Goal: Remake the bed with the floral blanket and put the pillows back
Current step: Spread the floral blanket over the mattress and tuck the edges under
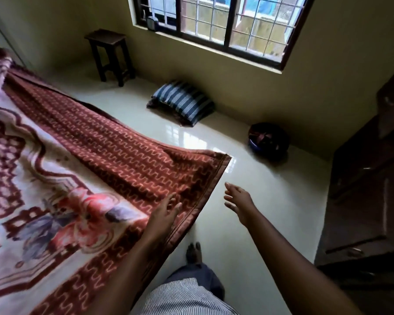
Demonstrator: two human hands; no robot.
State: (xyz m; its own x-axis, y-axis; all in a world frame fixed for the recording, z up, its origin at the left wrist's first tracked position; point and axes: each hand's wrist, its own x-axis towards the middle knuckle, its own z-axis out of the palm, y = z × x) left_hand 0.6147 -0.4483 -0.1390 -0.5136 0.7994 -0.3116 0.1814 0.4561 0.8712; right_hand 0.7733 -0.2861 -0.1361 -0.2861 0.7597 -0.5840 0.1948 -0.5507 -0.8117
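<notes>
The floral blanket (82,169), red-brown with a cream centre and pink and blue flowers, lies spread over the bed on the left, its corner jutting out above the floor. My left hand (166,212) rests flat on the blanket's border near the foot edge, fingers apart. To its right my right hand (238,198) hovers open over the floor, holding nothing. Two stacked pillows lie on the floor under the window, a blue striped pillow (183,101) on top of a darker one.
A dark wooden stool (109,55) stands in the far corner. A dark round bag (267,138) sits against the wall. A brown wooden cabinet (369,178) fills the right side. The glossy tiled floor (259,201) runs between bed and wall. My bare foot (193,252) stands by the bed.
</notes>
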